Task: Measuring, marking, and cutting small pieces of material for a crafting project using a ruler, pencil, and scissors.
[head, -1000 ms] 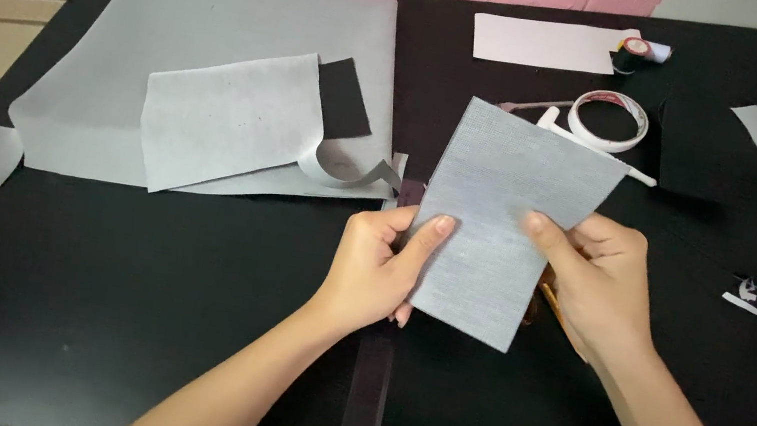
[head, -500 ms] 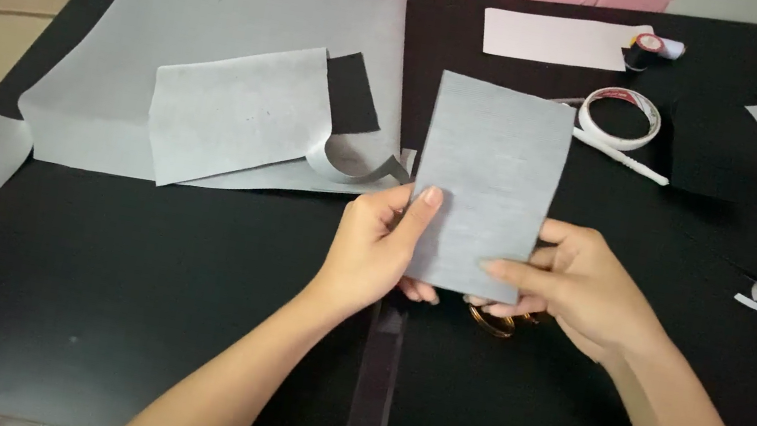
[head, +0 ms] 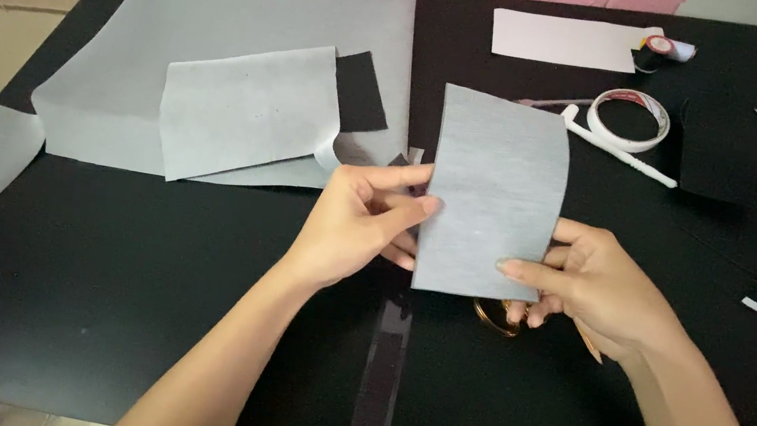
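Both hands hold one grey sheet (head: 495, 196) up over the black table (head: 134, 286), approx. centre of view. Sheet's long axis runs near-far, almost upright in the picture, w/ a slight lean; the top edge is free and the whole grip sits at the bottom end. Left hand (head: 358, 225) pinches the lower left edge, thumb in front, fingers closed behind the sheet. Right hand (head: 589, 287) pinches the lower right corner, thumb on the face, fingers curled shut under it. So the sheet rises away from the fingers, toward the far side of the table; both hands about equally near, each on its own edge. Scissors (head: 496, 315) w/ yellowish handles peek out just below the sheet, partly hidden by the right hand. Well apart to the left: a big grey sheet (head: 226, 27) w/ a smaller grey piece (head: 248, 111) on it. Far right: tape roll (head: 628, 119) and white pen (head: 617, 147). Vs. 1 s ago: the sheet leaned right then, now nearly straight; the right hand's grip has dropped from mid-edge to the bottom corner; the left grip is much the same.
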